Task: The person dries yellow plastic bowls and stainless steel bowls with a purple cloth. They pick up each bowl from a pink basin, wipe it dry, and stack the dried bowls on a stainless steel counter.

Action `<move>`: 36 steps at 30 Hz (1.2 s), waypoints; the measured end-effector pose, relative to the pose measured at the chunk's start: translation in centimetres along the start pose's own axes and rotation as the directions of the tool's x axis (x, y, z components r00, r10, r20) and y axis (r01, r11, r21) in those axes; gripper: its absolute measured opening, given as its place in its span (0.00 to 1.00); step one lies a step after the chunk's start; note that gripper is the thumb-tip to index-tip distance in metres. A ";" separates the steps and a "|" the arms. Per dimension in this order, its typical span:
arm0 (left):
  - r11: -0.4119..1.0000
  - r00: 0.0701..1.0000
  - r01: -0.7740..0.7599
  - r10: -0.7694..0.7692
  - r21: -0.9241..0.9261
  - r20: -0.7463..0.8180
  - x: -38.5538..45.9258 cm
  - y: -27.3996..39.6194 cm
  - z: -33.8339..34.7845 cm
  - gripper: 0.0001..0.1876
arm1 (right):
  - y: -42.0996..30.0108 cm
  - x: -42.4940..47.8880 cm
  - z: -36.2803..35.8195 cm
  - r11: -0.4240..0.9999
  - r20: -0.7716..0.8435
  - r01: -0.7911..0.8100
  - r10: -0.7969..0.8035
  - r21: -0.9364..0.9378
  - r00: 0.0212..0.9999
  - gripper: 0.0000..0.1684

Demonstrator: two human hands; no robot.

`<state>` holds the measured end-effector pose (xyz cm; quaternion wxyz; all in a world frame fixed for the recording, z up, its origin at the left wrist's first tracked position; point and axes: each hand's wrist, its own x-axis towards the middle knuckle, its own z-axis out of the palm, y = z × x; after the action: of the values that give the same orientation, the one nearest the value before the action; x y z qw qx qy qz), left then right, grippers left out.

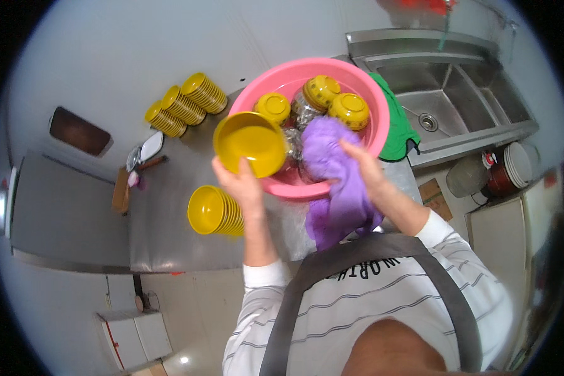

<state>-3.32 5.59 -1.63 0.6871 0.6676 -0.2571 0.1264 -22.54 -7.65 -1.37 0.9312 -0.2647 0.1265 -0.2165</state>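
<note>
My left hand [243,183] grips a yellow bowl [250,143] by its near rim, its inside facing up toward me, over the left edge of a pink plastic basin [381,101]. In my right hand [367,167] is a bunched purple cloth [343,183] that hangs over the basin's near rim. Inside the basin lie several upturned yellow bowls [348,110] and some crumpled shiny, clear-looking material [304,111]. Left of my left forearm, a leaning stack of yellow bowls [209,210] rests on the metal table [169,235].
Three tall stacks of yellow bowls [183,103] stand by the wall at the back left. A green cloth [394,127] lies between basin and stainless steel sink [432,101]. A cardboard box [120,190] and small utensils sit at the left. A plastic jug [467,175] stands below the sink.
</note>
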 end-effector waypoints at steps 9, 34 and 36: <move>0.902 0.954 0.298 -0.292 0.313 -0.066 4.5 -3.0 -17.3 0.26 | -3.4 1.7 -4.0 0.851 -0.211 0.297 -0.416 -0.432 0.885 0.20; 0.527 0.781 -0.429 -0.191 0.733 0.595 5.1 -1.5 -13.9 0.45 | -3.1 1.7 -4.9 0.851 -0.197 0.187 -0.317 -0.490 0.928 0.22; 0.546 0.737 -0.460 -0.204 0.700 0.644 5.6 -1.3 -14.2 0.44 | -3.2 1.6 -5.1 0.852 -0.203 0.165 -0.299 -0.496 0.932 0.23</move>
<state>4.66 18.46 0.49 0.1385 0.8845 -0.4437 0.0410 -24.01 -13.02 -4.01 0.7788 -0.4640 0.2689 -0.3253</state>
